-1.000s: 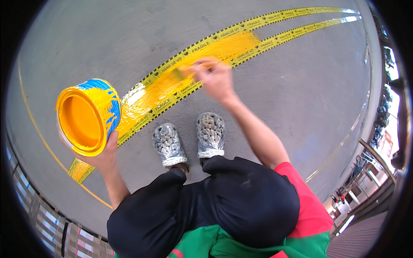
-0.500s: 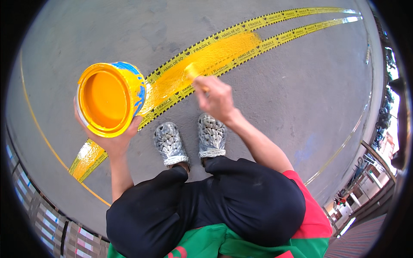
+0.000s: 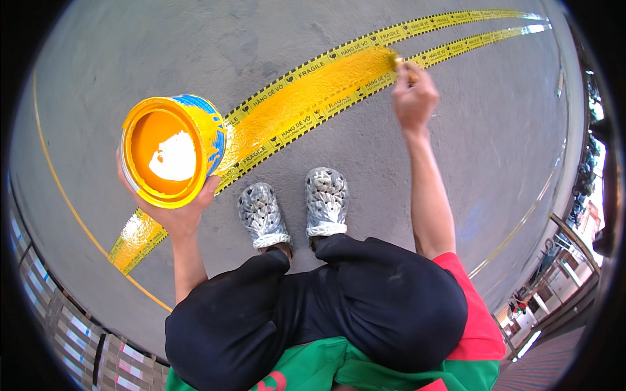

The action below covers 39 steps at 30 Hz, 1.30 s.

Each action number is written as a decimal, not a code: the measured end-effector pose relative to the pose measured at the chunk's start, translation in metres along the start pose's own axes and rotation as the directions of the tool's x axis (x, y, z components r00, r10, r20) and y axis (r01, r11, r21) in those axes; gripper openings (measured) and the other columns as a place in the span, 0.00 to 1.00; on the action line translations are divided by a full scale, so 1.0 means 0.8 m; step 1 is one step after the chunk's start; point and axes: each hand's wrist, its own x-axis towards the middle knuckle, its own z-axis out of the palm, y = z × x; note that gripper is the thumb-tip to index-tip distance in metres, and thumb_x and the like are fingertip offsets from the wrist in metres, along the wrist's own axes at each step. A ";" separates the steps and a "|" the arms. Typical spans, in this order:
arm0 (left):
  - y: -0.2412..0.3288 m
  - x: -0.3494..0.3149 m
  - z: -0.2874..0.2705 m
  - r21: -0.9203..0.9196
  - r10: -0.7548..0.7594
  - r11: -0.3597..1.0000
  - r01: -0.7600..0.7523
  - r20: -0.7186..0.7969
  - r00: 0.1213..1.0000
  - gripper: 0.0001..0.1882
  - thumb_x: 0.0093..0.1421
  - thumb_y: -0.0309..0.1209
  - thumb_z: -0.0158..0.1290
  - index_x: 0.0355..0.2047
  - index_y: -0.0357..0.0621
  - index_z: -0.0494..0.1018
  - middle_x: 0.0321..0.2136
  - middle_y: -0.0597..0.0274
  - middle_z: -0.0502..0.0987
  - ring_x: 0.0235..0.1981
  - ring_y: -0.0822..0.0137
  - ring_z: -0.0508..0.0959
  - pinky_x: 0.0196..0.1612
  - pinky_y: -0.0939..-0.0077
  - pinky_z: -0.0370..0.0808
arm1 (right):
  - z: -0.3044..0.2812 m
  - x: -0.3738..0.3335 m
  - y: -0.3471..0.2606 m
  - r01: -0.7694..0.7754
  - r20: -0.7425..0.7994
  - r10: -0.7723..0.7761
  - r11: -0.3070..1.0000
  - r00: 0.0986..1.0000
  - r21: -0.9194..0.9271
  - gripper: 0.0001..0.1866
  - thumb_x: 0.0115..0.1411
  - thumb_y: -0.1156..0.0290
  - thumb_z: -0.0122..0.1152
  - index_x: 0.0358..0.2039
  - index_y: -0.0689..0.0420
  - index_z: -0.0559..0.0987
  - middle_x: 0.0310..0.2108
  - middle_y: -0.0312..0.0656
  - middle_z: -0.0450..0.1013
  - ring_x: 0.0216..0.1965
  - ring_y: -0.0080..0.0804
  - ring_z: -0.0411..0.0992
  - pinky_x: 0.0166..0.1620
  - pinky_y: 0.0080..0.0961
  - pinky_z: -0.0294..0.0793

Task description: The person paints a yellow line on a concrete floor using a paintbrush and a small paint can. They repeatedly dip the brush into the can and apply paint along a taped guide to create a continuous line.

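In my left hand [image 3: 186, 212] is a round paint can [image 3: 218, 140], gripped from below and tilted so its mouth faces me. Yellow-orange paint [image 3: 147, 140] lies inside, with a bright glare on its surface, and drips coat the blue outer wall. My right hand [image 3: 416, 98] is closed around a paintbrush [image 3: 396, 60], its bristles at the far right end of a wet yellow stripe [image 3: 326, 85] on the floor. Two strips of yellow-and-black printed tape [image 3: 306, 120] border the stripe, and some paint overlaps the nearer strip.
Grey concrete floor [image 3: 163, 52] surrounds the stripe. My feet in grey-white clogs [image 3: 326, 199] are just on the near side of the tape. A thin yellow line [image 3: 65, 195] runs along the left. Stacked boxes [image 3: 72, 332] stand at the lower left, and a railing [image 3: 574, 244] at the right.
My right hand has swept the brush to the right and away from me, from mid-stripe to the stripe's far end. The can has shifted slightly, and a glare now shows on its paint.
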 end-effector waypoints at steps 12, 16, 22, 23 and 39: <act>0.005 -0.002 0.015 -0.020 0.056 0.998 -0.054 0.066 0.996 0.67 0.33 0.42 0.80 0.69 0.41 0.50 0.64 0.52 0.62 0.65 0.57 0.67 0.69 0.59 0.63 | -0.051 -0.032 -0.157 -0.343 0.264 0.219 0.634 0.939 0.693 0.08 0.66 0.72 0.63 0.40 0.65 0.82 0.26 0.44 0.81 0.24 0.26 0.80 0.26 0.23 0.80; 0.008 0.000 0.040 -0.169 0.087 0.983 -0.067 0.117 0.989 0.66 0.35 0.39 0.81 0.69 0.41 0.50 0.64 0.50 0.62 0.64 0.57 0.69 0.67 0.60 0.67 | -0.135 0.026 -0.189 -0.155 0.105 0.173 0.308 0.979 0.939 0.11 0.66 0.73 0.60 0.44 0.68 0.78 0.27 0.49 0.78 0.21 0.32 0.78 0.22 0.25 0.77; 0.011 0.001 0.073 -0.275 0.167 0.955 -0.111 0.188 0.968 0.67 0.34 0.38 0.81 0.69 0.41 0.49 0.66 0.49 0.60 0.65 0.56 0.68 0.68 0.60 0.66 | -0.152 -0.006 -0.257 -0.275 0.329 -0.025 0.489 0.944 0.828 0.08 0.63 0.79 0.62 0.41 0.67 0.78 0.28 0.47 0.78 0.24 0.28 0.79 0.27 0.22 0.79; 0.011 0.001 0.074 -0.301 0.163 0.949 -0.095 0.207 0.965 0.67 0.34 0.37 0.81 0.69 0.41 0.49 0.66 0.49 0.60 0.65 0.56 0.68 0.68 0.60 0.66 | -0.146 -0.011 -0.259 -0.227 0.336 -0.078 0.593 0.939 0.772 0.08 0.64 0.78 0.58 0.42 0.67 0.78 0.31 0.52 0.79 0.24 0.30 0.78 0.28 0.23 0.79; 0.007 0.002 0.095 -0.191 0.139 0.977 -0.094 0.239 0.961 0.65 0.36 0.36 0.80 0.69 0.39 0.49 0.65 0.49 0.62 0.64 0.57 0.70 0.67 0.63 0.69 | -0.081 0.001 -0.162 -0.629 0.643 0.155 -0.133 0.750 0.766 0.10 0.69 0.72 0.56 0.43 0.66 0.77 0.27 0.48 0.79 0.23 0.30 0.78 0.27 0.21 0.79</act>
